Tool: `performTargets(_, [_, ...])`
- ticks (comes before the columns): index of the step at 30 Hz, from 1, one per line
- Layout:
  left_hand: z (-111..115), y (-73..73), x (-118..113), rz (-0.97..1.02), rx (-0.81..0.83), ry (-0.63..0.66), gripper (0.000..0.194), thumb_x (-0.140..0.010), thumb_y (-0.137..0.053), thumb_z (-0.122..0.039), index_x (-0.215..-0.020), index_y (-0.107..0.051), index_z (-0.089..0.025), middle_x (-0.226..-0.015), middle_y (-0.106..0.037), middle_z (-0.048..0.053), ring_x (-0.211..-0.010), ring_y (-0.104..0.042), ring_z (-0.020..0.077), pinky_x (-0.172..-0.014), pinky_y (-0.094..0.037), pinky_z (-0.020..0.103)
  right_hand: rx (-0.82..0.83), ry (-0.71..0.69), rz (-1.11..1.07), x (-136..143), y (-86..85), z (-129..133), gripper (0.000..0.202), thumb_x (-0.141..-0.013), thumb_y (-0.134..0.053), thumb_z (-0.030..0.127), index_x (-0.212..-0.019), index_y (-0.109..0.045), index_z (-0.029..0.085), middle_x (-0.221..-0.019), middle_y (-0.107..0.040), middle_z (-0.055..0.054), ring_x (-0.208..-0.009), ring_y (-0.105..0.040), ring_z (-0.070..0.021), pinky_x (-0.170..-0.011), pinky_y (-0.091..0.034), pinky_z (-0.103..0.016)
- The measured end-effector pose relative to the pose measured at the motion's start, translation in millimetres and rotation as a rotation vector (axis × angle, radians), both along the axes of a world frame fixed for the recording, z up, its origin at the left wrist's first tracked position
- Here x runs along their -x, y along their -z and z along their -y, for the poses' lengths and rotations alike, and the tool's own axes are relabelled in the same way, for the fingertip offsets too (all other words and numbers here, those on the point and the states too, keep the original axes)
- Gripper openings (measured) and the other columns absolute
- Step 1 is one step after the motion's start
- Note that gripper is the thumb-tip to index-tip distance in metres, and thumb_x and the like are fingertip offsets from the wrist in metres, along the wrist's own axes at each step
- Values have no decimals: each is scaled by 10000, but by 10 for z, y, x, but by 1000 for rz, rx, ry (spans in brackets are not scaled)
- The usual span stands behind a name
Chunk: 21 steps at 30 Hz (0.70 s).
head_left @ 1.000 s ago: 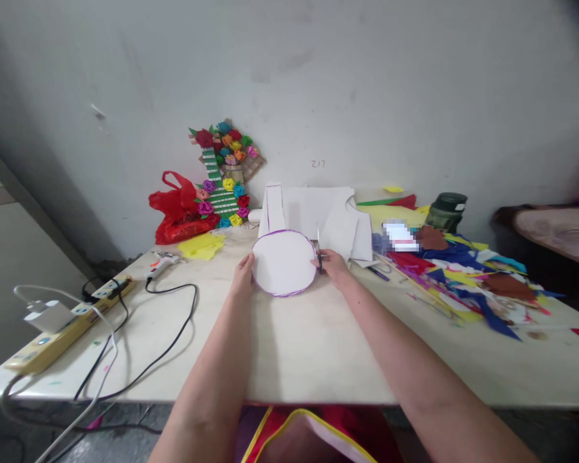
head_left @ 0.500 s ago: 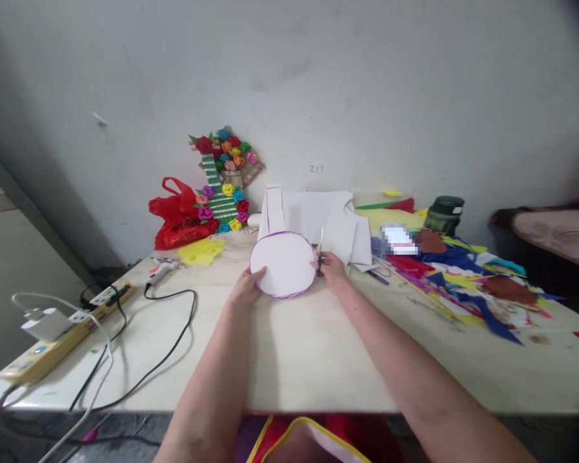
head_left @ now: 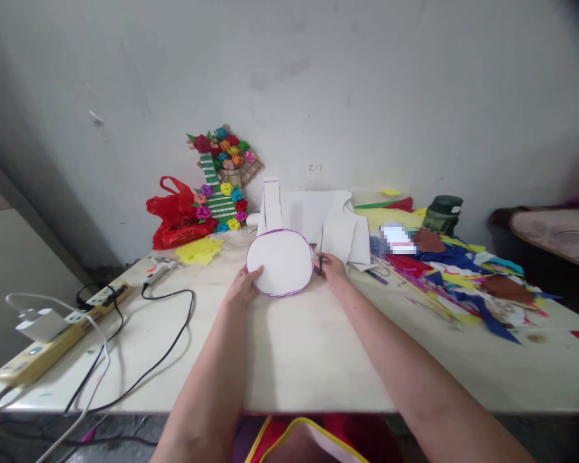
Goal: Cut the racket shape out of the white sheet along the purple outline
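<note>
A white cardboard cutout (head_left: 280,263), with a rounded body, a straight strip sticking up at the back and purple outlines, is held above the table. My left hand (head_left: 244,284) grips its left edge, thumb on top. Closed round the dark handles of a pair of scissors (head_left: 320,262), my right hand (head_left: 334,275) is at the cutout's right edge. The scissor blades point away from me, upward in the view. White card sheets (head_left: 305,215) and cut card pieces (head_left: 340,238) lie just behind.
Left are a power strip (head_left: 60,341) with cables, a red plastic bag (head_left: 176,212) and a paper-flower guitar decoration (head_left: 222,199). On the right lie coloured scraps (head_left: 482,283), a pen (head_left: 377,277), a blurred-out phone-like object (head_left: 398,238) and a dark green jar (head_left: 442,214).
The cutout has shifted slightly left relative to my right hand, and its strip sits a little higher. The scissors now stand a little apart from its edge. Both hands keep their grip.
</note>
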<state>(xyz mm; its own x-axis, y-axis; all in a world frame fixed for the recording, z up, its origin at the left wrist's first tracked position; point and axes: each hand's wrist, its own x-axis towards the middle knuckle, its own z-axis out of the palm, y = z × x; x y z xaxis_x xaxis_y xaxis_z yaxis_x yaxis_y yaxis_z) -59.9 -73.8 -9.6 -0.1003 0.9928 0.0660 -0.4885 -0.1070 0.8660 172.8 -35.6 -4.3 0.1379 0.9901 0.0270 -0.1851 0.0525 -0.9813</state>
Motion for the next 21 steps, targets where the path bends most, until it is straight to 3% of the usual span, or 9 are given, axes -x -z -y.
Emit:
performTargets(13, [11,-11,19,-11,-4,20,521,-605,-711,-110,-1098,-545,-126,-1039,-635,158,-890,-627,264,-842,-490,423,-15,-28,38,-51,30,-15,352,-635,-623,312,-954,-578,170,-594,-622,1,-490,-577,-130,-337,-297,-189])
performTargets(21, [1,0,37,-10,-11,28,515,-600,-716,-119,-1088,-552,-124,-1049,-632,159,-887,-626,265,-831,-496,419,-22,-16,46,-84,-23,26,344,-644,-623,360,-924,-608,160,-540,-590,10,-405,-497,-93,-325,-281,-183])
